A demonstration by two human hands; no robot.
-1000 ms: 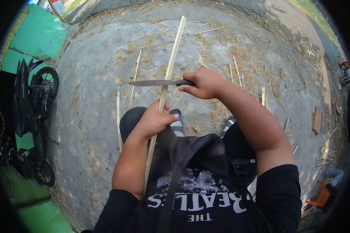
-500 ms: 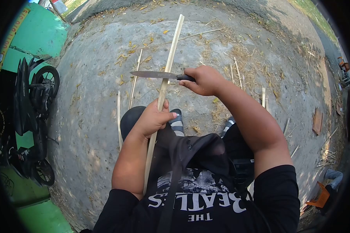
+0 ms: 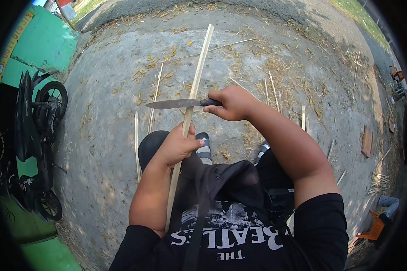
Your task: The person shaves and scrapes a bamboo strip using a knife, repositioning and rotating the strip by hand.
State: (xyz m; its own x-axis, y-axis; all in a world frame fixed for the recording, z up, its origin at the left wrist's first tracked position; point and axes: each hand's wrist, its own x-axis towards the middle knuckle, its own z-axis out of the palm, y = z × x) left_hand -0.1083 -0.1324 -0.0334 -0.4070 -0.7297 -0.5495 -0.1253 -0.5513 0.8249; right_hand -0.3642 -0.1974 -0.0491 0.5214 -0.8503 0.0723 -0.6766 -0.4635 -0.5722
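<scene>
My left hand point(image 3: 178, 146) is closed around a long pale strip of wood or bamboo point(image 3: 200, 67). The strip slants from beside my left forearm up and away over the ground. In my right hand point(image 3: 233, 103) is a knife point(image 3: 169, 104), gripped by its dark handle. Its long blade points left and lies across the strip, a little beyond my left hand. I cannot tell how deeply the edge meets the strip. Both my feet, in striped sandals point(image 3: 204, 151), are on the ground below.
More thin strips point(image 3: 155, 97) lie on the grey ground, with shavings and dry leaves point(image 3: 278, 72) around them. A black motorbike point(image 3: 38, 108) stands at the left by a green wall point(image 3: 49, 40). A brown block point(image 3: 367, 141) and an orange chair point(image 3: 371, 226) are at the right.
The knife and my right hand have come down along the strip toward my left hand and slightly left. The left hand still grips the strip, whose far end appears slightly lower.
</scene>
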